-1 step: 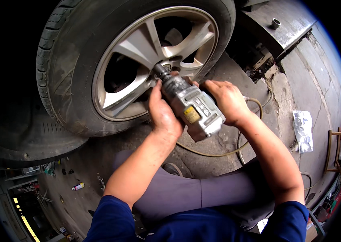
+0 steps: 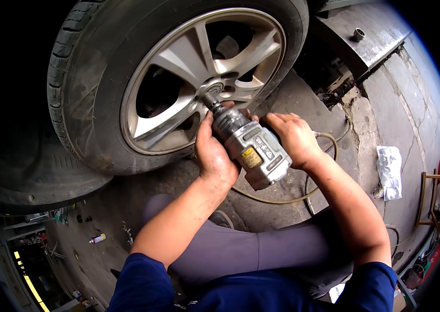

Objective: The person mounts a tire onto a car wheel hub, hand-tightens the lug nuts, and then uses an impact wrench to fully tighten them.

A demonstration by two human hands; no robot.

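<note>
A silver-grey impact wrench (image 2: 255, 153) with a yellow label is held between both hands, its dark socket (image 2: 210, 100) reaching into the middle of the wheel rim. My left hand (image 2: 215, 156) cups the tool's front part from the left and below. On the other side, my right hand (image 2: 293, 136) is closed round the handle, which is mostly hidden. The silver spoked rim (image 2: 181, 60) carries a black tyre (image 2: 82, 99). Whether the socket sits on a lug nut cannot be seen clearly. An air hose (image 2: 282, 200) curves from near my right hand under the tool.
A loose socket (image 2: 358, 35) stands on a metal ledge (image 2: 378, 18) at the far right. Cracked concrete (image 2: 357, 127) and a crumpled white packet (image 2: 389, 171) lie right of my arm. At left, a small spray can (image 2: 97, 238) rests on the floor. My bent leg (image 2: 230, 244) is below the wrench.
The socket has shifted slightly nearer and lower against the rim's centre, and the wrench has tilted a little with it. Both hands keep their hold. The whole view has moved slightly.
</note>
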